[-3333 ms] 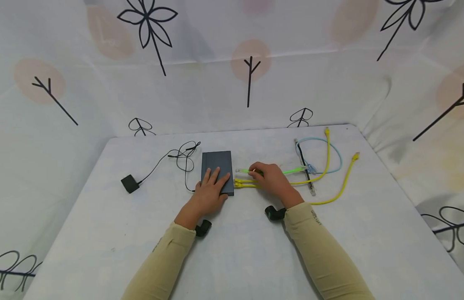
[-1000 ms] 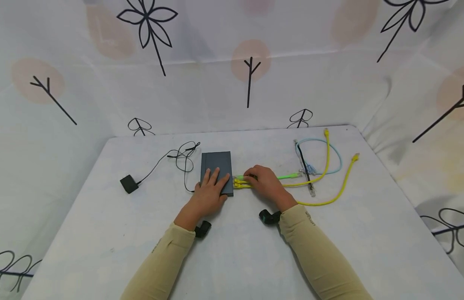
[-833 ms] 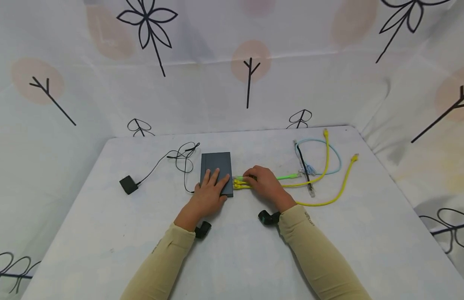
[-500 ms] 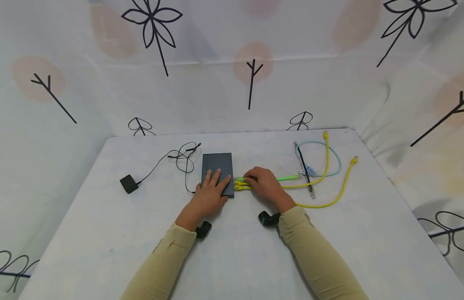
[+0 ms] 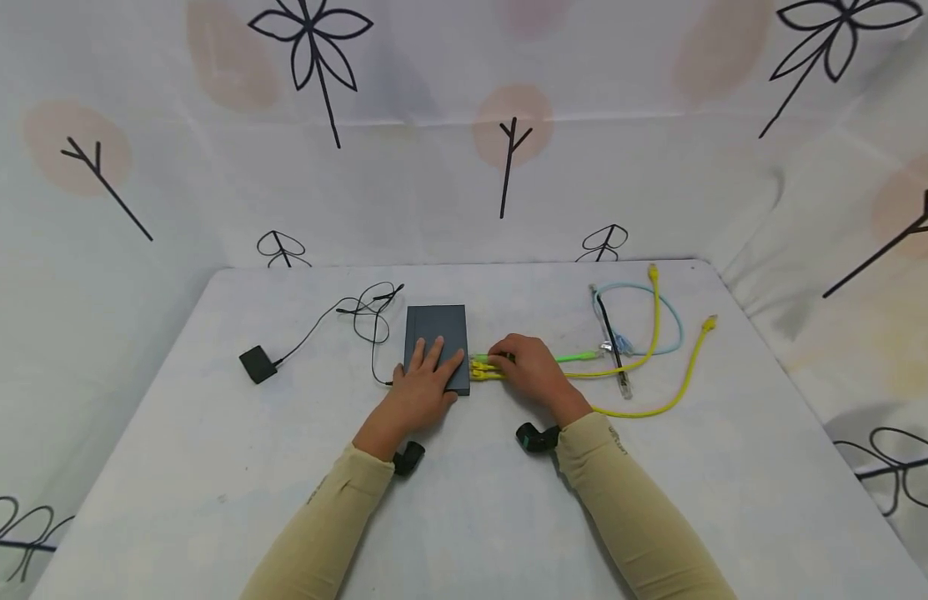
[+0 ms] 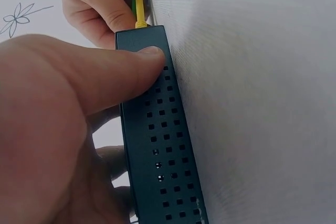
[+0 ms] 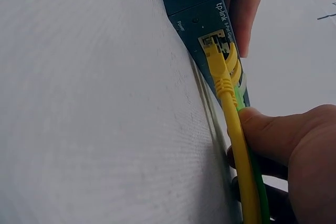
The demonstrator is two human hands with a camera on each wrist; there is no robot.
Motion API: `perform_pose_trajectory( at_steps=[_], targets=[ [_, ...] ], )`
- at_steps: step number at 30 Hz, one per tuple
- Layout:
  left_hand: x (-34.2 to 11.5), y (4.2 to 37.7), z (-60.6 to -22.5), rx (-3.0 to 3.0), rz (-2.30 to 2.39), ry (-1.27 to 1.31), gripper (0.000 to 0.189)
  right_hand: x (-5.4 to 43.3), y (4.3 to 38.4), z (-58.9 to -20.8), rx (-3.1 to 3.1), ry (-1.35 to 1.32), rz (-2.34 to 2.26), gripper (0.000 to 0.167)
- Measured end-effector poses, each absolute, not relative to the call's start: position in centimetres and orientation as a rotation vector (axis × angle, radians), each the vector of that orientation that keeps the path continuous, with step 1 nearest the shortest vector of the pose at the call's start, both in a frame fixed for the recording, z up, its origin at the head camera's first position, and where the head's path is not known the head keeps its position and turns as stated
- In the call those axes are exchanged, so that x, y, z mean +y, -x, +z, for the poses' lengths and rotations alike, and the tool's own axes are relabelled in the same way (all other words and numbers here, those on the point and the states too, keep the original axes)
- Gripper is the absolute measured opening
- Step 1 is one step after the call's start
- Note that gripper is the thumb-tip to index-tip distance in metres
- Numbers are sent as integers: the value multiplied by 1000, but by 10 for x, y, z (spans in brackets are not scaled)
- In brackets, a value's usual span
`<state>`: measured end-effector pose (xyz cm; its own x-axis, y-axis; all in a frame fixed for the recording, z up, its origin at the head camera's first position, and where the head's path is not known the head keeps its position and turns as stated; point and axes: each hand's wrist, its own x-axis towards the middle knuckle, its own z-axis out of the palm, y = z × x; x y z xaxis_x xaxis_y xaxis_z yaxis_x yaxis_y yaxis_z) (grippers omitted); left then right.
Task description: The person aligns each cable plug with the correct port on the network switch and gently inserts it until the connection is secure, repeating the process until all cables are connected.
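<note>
A dark TP-Link network switch [image 5: 437, 325] lies flat on the white table. My left hand [image 5: 418, 393] holds it, fingers spread over the top and thumb [image 6: 126, 72] against the vented side wall. My right hand [image 5: 534, 367] pinches a green network cable [image 5: 579, 357] close behind its plug, right at the switch's port side. Two yellow network cables [image 5: 614, 372] run from that side; in the right wrist view one yellow plug [image 7: 216, 64] sits in the end port. The green plug's tip is partly hidden behind the yellow ones.
A black power adapter [image 5: 258, 364] lies to the left, its thin cord [image 5: 373, 329] tangled and leading to the switch. To the right lie a looped light-blue cable [image 5: 677, 312] and a short black cable [image 5: 608, 321], which the yellow cables cross.
From 3.3 s ago, my right hand has brought the green plug left and slightly nearer, up to the switch's ports. Over the last second both hands have hardly moved; the head view shifts slightly.
</note>
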<state>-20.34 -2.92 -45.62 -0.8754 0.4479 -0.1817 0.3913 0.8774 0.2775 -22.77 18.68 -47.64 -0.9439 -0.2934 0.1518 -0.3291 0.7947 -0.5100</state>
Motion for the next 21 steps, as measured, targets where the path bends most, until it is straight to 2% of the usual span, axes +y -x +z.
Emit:
perform_pose_trajectory(
  at_steps=[21],
  targets=[
    [-29,203,-455,2815,338,-630,65,183,231,-476,-2911,-501,870,18]
  ],
)
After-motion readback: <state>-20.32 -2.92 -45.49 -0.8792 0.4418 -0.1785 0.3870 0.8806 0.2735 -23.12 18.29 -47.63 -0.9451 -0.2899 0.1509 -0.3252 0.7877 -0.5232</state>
